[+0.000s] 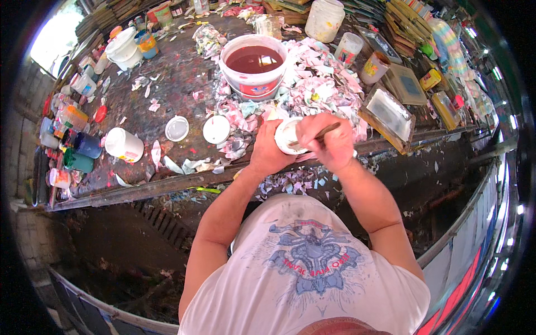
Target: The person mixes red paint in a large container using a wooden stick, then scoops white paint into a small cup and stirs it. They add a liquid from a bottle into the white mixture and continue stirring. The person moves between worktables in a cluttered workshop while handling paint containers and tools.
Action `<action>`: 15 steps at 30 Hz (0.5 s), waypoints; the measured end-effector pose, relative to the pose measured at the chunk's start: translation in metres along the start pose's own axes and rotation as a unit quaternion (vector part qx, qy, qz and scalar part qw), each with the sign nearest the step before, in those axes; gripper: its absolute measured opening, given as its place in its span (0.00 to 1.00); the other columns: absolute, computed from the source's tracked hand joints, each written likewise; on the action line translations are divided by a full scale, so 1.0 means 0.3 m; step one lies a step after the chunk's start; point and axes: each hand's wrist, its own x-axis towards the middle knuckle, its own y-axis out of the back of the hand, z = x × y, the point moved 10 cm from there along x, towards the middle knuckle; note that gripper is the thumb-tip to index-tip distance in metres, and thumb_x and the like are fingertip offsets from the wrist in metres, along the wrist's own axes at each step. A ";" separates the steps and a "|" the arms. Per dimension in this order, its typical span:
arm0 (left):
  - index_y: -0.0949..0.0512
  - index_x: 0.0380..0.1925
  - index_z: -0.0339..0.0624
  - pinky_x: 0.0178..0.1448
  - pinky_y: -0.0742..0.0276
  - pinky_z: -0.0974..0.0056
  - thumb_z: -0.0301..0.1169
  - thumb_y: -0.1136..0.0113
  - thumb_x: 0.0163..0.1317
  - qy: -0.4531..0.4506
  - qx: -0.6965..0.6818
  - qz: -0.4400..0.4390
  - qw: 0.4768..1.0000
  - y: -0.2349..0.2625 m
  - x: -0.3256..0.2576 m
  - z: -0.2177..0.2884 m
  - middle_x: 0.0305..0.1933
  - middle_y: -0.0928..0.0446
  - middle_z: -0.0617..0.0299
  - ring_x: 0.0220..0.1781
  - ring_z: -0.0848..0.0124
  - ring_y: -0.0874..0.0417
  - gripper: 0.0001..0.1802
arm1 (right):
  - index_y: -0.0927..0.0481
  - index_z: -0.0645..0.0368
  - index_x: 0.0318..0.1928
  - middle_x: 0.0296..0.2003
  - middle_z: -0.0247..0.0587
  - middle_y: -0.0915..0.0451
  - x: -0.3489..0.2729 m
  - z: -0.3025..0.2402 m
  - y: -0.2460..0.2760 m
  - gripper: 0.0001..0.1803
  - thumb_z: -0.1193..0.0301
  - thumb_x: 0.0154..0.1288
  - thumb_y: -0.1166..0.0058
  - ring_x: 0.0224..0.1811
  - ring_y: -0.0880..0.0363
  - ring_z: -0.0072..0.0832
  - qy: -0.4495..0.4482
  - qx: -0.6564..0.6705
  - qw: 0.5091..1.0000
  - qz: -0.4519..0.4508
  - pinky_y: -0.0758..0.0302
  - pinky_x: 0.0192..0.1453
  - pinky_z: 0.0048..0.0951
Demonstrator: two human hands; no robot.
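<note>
Ideally the left hand (268,149) keeps gripping the small white pot (287,135) firmly (near the surface edge) while the right hand (329,144), clasping a brush (321,134), stirs gently.

A long, paint-crusted workbench (167,84) spans the scene, its near metal edge above a dark, littered floor (111,245), with daylight glaring through an opening (53,36) at far left and stacked frames (407,22) lining the far right.
</note>
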 end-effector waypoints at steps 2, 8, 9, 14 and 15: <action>0.27 0.68 0.40 0.70 0.19 0.43 0.38 0.04 0.42 -0.032 0.005 0.020 0.999 0.010 -0.006 0.024 0.62 0.20 0.46 0.66 0.43 0.16 0.54 | 0.14 0.66 0.43 0.27 0.33 0.25 -0.021 -0.034 0.075 0.30 0.47 0.90 0.44 0.29 0.33 0.20 0.022 0.005 0.998 0.061 0.37 0.37 0.30; 0.26 0.68 0.39 0.71 0.19 0.43 0.40 0.04 0.44 -0.079 0.031 0.032 0.996 0.016 -0.009 0.055 0.62 0.20 0.46 0.66 0.43 0.16 0.53 | 0.12 0.65 0.45 0.30 0.35 0.19 -0.043 -0.053 0.082 0.15 0.66 0.88 0.43 0.30 0.26 0.21 0.048 -0.179 0.977 0.103 0.29 0.38 0.30; 0.26 0.68 0.39 0.71 0.19 0.43 0.40 0.04 0.45 -0.075 0.021 0.030 0.996 0.015 -0.009 0.051 0.62 0.21 0.47 0.65 0.43 0.17 0.52 | 0.12 0.65 0.45 0.31 0.35 0.18 -0.049 -0.029 0.089 0.15 0.66 0.88 0.43 0.30 0.26 0.21 0.024 -0.176 0.977 0.122 0.28 0.38 0.30; 0.26 0.68 0.38 0.71 0.19 0.43 0.41 0.04 0.45 -0.054 0.006 0.022 0.998 0.010 -0.007 0.037 0.63 0.21 0.47 0.66 0.44 0.17 0.53 | 0.22 0.57 0.39 0.31 0.32 0.25 -0.173 0.039 0.311 0.17 0.61 0.91 0.44 0.33 0.27 0.26 -0.006 0.035 0.906 0.422 0.24 0.42 0.37; 0.26 0.68 0.38 0.71 0.19 0.43 0.41 0.04 0.45 -0.059 0.003 0.025 0.998 0.014 -0.007 0.044 0.63 0.21 0.48 0.66 0.44 0.17 0.53 | 0.24 0.56 0.39 0.31 0.32 0.27 -0.198 0.026 0.355 0.19 0.59 0.91 0.44 0.34 0.28 0.27 0.007 0.052 0.883 0.466 0.24 0.43 0.38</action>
